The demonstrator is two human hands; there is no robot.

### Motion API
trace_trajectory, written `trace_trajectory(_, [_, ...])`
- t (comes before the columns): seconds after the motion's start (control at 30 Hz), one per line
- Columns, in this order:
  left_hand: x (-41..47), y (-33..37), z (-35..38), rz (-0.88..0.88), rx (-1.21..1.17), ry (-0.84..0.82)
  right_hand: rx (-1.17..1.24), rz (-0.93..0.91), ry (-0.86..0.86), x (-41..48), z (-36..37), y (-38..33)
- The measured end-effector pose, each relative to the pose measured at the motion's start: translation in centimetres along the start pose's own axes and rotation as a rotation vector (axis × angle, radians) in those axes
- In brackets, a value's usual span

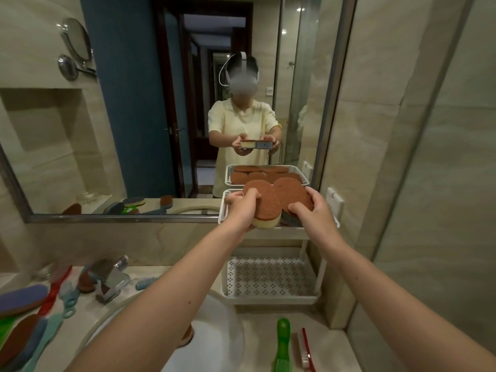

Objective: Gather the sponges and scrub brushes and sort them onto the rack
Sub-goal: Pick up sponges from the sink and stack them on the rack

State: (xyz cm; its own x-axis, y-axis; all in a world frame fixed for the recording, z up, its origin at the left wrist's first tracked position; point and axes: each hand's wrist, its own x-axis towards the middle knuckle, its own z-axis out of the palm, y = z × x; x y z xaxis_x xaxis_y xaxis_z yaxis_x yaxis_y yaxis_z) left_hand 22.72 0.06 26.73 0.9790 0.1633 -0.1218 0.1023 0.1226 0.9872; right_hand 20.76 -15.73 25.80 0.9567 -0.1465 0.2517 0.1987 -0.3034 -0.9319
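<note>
Nearest, a green-handled brush (281,342) and a red-handled brush (306,350) are lying side by side on the tabletop (257,328), just right of the white sink basin (214,350). At the near left edge, a cluster of sponges and long-handled brushes is sitting on the same surface, among them a blue-topped sponge (22,299), a brown-topped sponge (18,336) and a teal handle (45,339); they are too blurred to count. Behind the basin a chrome faucet (112,280) is standing. Further back on the right, a white two-tier rack (268,296) is standing against the wall, its perforated lower shelf showing under the forearms. Both arms are reaching out to the upper shelf (222,210). The left hand (241,210) is gripping a yellow-based sponge (264,208) with a brown scouring top, thumb over the top and fingers curled beneath. The right hand (314,213) is holding a grey-based sponge (291,194) by its near end, thumb on the brown top. The two sponges are lying side by side and touching over the upper shelf, possibly resting on it, though the hands are hiding the contact. Behind them, the wall mirror (134,103) is reflecting a shelf already carrying several brown-topped sponges.
</note>
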Motion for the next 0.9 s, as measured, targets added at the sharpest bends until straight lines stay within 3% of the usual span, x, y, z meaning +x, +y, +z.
trace_trajectory(0.17, [2.1,1.6,2.4,-0.058,-0.054,-0.091,-0.208,-0.129,-0.065,1.9,-2.0,-0.2])
trace_trajectory(0.27, [3.2,2.3,3.6,-0.044,-0.003,-0.143,-0.346,-0.146,-0.005,4.0,-2.7,0.2])
trace_trajectory(0.43, [5.3,2.7,5.0,-0.004,0.107,-0.199,-0.382,-0.133,0.071,7.3,-3.6,0.8])
trace_trajectory(0.7, [9.2,1.4,6.0,0.275,0.518,-0.291,-0.437,-0.047,0.057,10.5,-3.7,3.1])
trace_trajectory(0.9, [10.9,-0.6,6.2,0.345,0.736,-0.295,-0.486,0.008,0.029,11.9,-2.6,4.6])
